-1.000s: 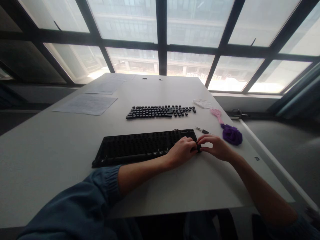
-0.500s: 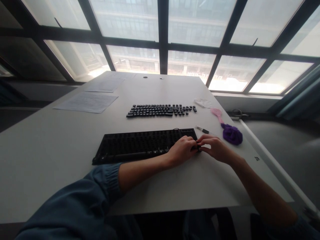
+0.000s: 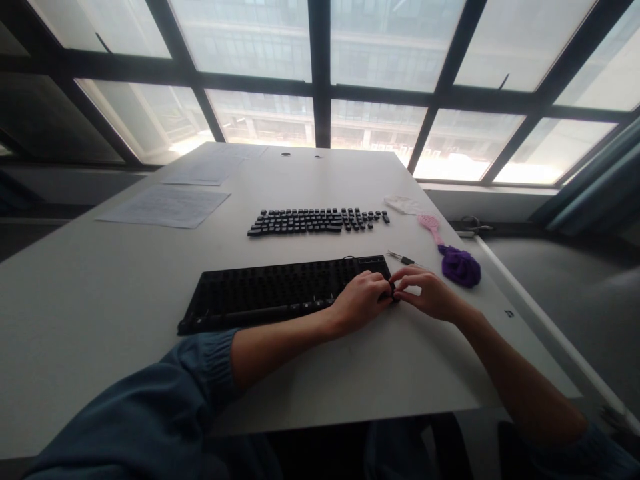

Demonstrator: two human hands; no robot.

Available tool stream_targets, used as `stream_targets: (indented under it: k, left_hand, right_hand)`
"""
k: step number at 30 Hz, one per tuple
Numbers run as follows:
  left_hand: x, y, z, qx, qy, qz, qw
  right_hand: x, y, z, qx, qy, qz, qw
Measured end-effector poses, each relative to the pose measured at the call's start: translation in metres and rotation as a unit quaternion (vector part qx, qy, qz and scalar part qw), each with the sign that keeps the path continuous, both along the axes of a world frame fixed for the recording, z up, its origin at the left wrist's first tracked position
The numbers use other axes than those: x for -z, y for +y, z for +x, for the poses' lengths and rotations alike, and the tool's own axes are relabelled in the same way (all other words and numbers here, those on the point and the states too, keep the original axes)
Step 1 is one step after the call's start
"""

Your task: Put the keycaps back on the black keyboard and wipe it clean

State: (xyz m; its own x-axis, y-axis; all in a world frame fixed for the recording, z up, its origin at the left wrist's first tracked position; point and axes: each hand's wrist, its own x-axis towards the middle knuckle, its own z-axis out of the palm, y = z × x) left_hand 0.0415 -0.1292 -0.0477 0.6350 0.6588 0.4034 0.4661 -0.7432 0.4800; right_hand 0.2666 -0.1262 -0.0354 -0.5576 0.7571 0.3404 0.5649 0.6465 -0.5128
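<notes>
A black keyboard (image 3: 260,288) lies slightly slanted on the white table, most of its key area without keycaps. My left hand (image 3: 363,300) rests over its right end, fingers curled and closed on the keyboard's edge. Right beside it, my right hand (image 3: 427,292) has thumb and fingertips brought together at the same right end. Something small and dark is between the fingertips, too hidden to make out. Behind the keyboard, loose black keycaps (image 3: 295,222) stand in keyboard-like rows. A thin tool with wire prongs and a dark handle (image 3: 406,261) lies just beyond my right hand.
To the right are a pink brush (image 3: 429,225), a bunched purple cloth (image 3: 460,268) and a clear plastic bag (image 3: 403,204). Paper sheets (image 3: 163,207) lie at the back left. The table's right edge runs past my right forearm, and windows rise behind.
The view has shifted slightly, so the scene sits a little further left. Both hands stay at the keyboard's right end, their fingers barely changed.
</notes>
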Motion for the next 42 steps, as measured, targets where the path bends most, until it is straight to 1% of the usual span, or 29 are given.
stream_targets:
  k: [2,4,6,8,11,14,17,21,24,26,27,30,33,36,38,40,42]
  left_hand:
    - [-0.007,-0.003,0.000,-0.006,0.011,0.015,1.000]
    - [-0.017,-0.007,-0.001,-0.019,0.027,0.031,0.999]
    - [-0.031,-0.010,-0.005,-0.034,0.042,0.041,0.998]
    - [-0.047,-0.012,-0.016,-0.053,0.046,0.043,0.997]
    - [-0.070,-0.007,-0.051,-0.099,0.035,0.047,0.993]
    - [-0.080,0.003,-0.105,-0.177,0.030,0.056,0.982]
    - [-0.077,0.011,-0.171,-0.275,0.036,0.051,0.959]
    - [-0.062,0.017,-0.252,-0.382,0.056,0.018,0.922]
    - [-0.051,0.021,-0.298,-0.447,0.051,-0.007,0.893]
    - [-0.045,0.025,-0.319,-0.471,0.036,-0.021,0.881]
    - [-0.042,0.028,-0.328,-0.473,0.026,-0.025,0.880]
    - [-0.034,0.041,-0.345,-0.452,0.001,-0.031,0.892]
    - [-0.029,0.062,-0.351,-0.410,-0.004,-0.023,0.912]
    - [-0.024,0.086,-0.349,-0.370,0.008,-0.007,0.929]
    - [-0.020,0.101,-0.344,-0.352,0.021,0.003,0.936]
    - [-0.016,0.114,-0.339,-0.335,0.035,0.015,0.941]
    - [-0.012,0.122,-0.333,-0.322,0.048,0.029,0.945]
  right_hand:
    - [0.000,0.002,0.002,0.033,0.043,0.019,0.998]
    - [0.002,0.006,0.003,0.080,0.084,0.034,0.993]
    - [0.004,0.009,0.003,0.109,0.106,0.032,0.988]
    - [0.008,0.011,0.003,0.113,0.113,0.020,0.987]
    - [0.015,0.013,0.000,0.115,0.115,0.005,0.987]
    - [0.020,0.013,-0.002,0.130,0.115,0.007,0.985]
    - [0.020,0.014,-0.005,0.132,0.109,0.010,0.985]
    - [0.019,0.014,-0.010,0.128,0.097,0.014,0.987]
    - [0.019,0.016,-0.015,0.136,0.097,0.033,0.985]
    - [0.018,0.018,-0.019,0.143,0.097,0.051,0.984]
    - [0.016,0.020,-0.022,0.144,0.096,0.059,0.983]
    - [0.004,0.027,-0.040,0.136,0.083,0.068,0.985]
    - [-0.015,0.037,-0.074,0.114,0.070,0.075,0.988]
    - [-0.034,0.055,-0.123,0.069,0.053,0.083,0.993]
    - [-0.041,0.071,-0.162,0.037,0.038,0.088,0.995]
    - [-0.043,0.087,-0.201,0.026,0.016,0.097,0.995]
    - [-0.041,0.102,-0.239,0.023,-0.020,0.104,0.994]
